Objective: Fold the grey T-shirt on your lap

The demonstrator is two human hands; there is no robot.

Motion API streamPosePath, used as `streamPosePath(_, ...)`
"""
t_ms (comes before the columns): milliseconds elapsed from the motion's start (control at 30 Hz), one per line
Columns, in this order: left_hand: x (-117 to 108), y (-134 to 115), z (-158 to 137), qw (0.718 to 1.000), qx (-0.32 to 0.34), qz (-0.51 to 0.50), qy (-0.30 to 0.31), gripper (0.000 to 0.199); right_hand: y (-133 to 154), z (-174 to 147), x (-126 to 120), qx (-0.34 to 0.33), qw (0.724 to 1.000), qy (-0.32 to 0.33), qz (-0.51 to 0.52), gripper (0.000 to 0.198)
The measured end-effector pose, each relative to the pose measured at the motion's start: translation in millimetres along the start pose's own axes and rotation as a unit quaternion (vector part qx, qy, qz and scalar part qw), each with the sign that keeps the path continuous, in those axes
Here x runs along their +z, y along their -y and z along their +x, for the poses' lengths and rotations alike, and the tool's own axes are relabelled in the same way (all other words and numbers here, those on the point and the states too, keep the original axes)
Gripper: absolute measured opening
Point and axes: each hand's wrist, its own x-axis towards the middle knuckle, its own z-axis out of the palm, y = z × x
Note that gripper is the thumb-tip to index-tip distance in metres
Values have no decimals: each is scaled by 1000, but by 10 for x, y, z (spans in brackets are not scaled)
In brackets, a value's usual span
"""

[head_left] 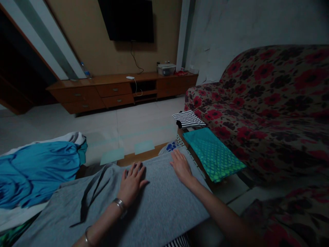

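A grey garment [159, 195] with a dark drawstring [86, 199] lies spread out in front of me over a low table. My left hand [132, 181] rests on it with the fingers apart, a silver bracelet at the wrist. Farther right, near the garment's far right corner, my right hand [181, 166] lies flat on the cloth with fingers stretched out. Just past that hand, a piece of pale cloth with a blue print [171, 146] shows at the table's edge. Neither hand grips anything.
Blue clothes [41, 168] are heaped at the left. On the right lie a folded green patterned cloth [214, 154] and a black-and-white striped garment [189, 119], beside a floral sofa [257, 92]. A wooden TV cabinet [113, 91] stands across the tiled floor under a wall-mounted television [130, 20].
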Motion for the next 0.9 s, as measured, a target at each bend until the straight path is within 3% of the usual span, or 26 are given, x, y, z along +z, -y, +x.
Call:
streamPosePath(200, 293, -23, 18, 1000, -3, -4, 4, 60, -162, -173, 133, 67, 997, -27, -13, 47)
streamPosePath(433, 277, 18, 1, 1000, 13, -24, -10, 60, -387, 67, -113, 105, 994, -35, 17, 38)
streamPosePath(500, 237, 58, 45, 999, 3, -38, -20, 57, -484, 222, -204, 143, 988, -49, 12, 37)
streamPosePath(600, 129, 176, 155, 998, -33, -45, -40, 53, -596, 425, -259, 167, 986, -15, 16, 31)
streamPosePath(733, -42, 420, 324, 997, -66, -35, 24, 54, -656, 547, -189, 166, 986, 12, 32, 17)
streamPosePath(900, -143, 719, 467, 992, -40, -25, 118, 59, -677, 544, -152, 168, 985, 6, 40, 13)
